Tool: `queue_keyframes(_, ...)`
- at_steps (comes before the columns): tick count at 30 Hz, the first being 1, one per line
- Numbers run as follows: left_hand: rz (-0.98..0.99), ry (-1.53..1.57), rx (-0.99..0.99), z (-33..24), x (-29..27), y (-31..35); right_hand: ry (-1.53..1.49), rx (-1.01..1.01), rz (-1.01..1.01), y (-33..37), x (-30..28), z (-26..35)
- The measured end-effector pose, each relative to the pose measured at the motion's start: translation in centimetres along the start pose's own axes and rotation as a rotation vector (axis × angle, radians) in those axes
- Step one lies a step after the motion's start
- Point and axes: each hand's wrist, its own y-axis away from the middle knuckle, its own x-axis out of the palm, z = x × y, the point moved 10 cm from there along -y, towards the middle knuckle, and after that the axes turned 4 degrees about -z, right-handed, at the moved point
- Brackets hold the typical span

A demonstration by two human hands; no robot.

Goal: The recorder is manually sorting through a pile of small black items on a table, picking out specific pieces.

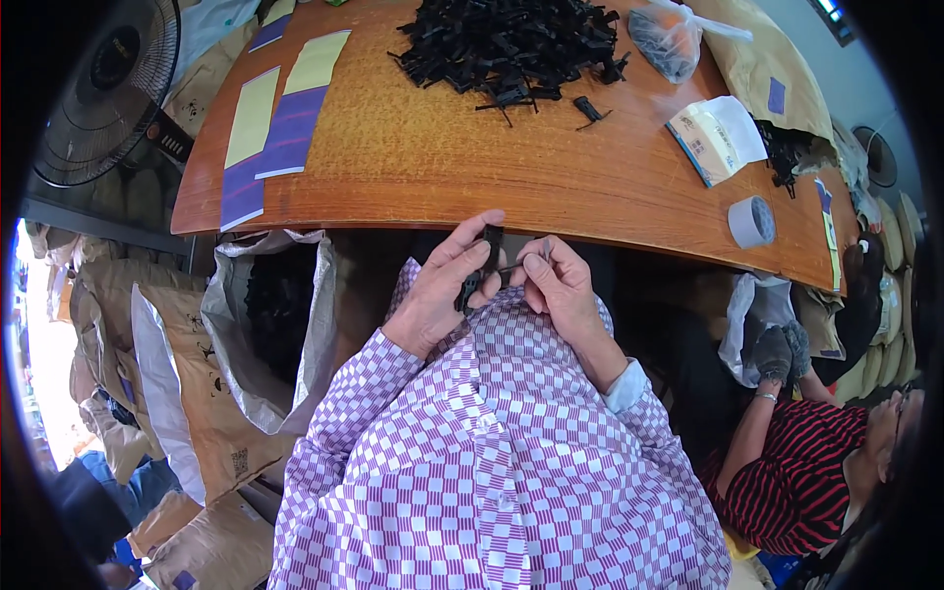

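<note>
My left hand (433, 300) is closed around a black plastic part (493, 236), held upright just off the table's near edge, in front of my body. Close beside it, my right hand (563, 295) pinches with thumb and forefinger. A thin dark piece runs from that pinch toward the black part; what exactly the right fingers hold is too small to make out. Farther off on the table lies a big heap of similar black plastic parts (506, 49), and a single loose part (588, 110) sits just this side of it.
On the wooden table (393, 147) are yellow-and-purple paper strips (301, 108), a plastic bag (665, 44), an opened carton (710, 143) and a tape roll (751, 222). An open sack (320, 324) with black contents stands at left, a fan (108, 88) beyond. A gloved co-worker (796, 462) sits at right.
</note>
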Motion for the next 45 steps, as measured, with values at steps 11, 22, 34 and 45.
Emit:
queue_keyframes(11, 0.162, -0.191, -0.163, 2.6, 2.6, -0.1, -0.212, 0.116, 0.127, -0.2, -0.6, -1.8)
queue_keyframes(22, 0.045, -0.937, 0.109, 1.7, 3.1, -0.9, 0.064, -0.065, -0.005, -0.4, -1.9, -0.5)
queue_keyframes(34, -0.095, -0.935, 0.413, -2.3, 3.7, 0.3, -0.019, 0.103, 0.036, 0.7, 1.5, 1.1)
queue_keyframes(45, -0.151, -1.064, 0.635, -3.6, 3.9, 1.2, 0.018, 0.112, -0.004, 0.1, 2.3, 0.9)
